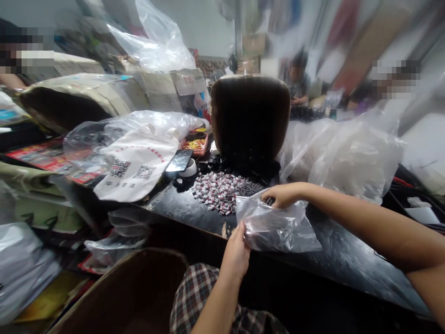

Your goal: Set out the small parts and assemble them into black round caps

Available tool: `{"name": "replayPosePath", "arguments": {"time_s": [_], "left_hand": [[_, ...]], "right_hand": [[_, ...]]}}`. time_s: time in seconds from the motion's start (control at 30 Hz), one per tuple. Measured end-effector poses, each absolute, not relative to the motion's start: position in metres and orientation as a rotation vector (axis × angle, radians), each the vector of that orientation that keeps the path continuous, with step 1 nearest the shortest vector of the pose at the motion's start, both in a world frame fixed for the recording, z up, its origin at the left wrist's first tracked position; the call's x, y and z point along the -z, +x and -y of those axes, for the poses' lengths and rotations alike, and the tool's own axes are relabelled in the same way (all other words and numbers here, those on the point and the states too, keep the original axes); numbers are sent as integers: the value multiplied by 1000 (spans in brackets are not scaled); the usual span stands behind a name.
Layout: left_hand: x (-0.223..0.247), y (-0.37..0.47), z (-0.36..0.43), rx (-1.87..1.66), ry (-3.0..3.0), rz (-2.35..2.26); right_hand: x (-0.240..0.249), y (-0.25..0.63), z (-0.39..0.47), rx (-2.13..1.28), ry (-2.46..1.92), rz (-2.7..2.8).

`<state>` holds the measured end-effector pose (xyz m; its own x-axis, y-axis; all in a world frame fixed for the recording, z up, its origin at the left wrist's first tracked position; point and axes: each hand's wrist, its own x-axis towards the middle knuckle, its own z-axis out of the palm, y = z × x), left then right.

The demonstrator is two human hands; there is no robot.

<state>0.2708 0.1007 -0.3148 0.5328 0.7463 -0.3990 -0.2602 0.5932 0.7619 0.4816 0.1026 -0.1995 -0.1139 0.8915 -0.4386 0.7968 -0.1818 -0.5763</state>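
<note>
My left hand (238, 250) is closed on the near edge of a clear plastic bag (278, 229), which lies over the front edge of the dark table. At the bag's upper edge, my right hand (287, 194) is curled, with small dark pieces (269, 201) showing between thumb and fingers. Their exact kind is hard to make out. Just left of the bag spreads a pile of small white, grey and red pieces (217, 192). Dark rod-shaped pieces (249, 187) lie at its right side, close to my right hand.
Behind the pile stands a dark, rounded box-like opening (250, 116). A white printed bag (137, 164), a phone (179, 161) on a white roll (189, 168), and a red tray (196, 144) of yellow-red pieces are left. Large clear bags (347, 150) fill the right. People sit farther back.
</note>
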Motion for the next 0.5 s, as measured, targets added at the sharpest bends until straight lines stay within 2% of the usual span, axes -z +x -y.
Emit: {"name": "replayPosePath", "arguments": {"time_s": [0.33,0.5], "left_hand": [[308,263,-99,-660,510,-731],[312,264,-97,-612,528,-741]], "right_hand": [[197,495,-106,-1340,-1827,1671],[198,503,-114,-1393,-1660,1335]]}}
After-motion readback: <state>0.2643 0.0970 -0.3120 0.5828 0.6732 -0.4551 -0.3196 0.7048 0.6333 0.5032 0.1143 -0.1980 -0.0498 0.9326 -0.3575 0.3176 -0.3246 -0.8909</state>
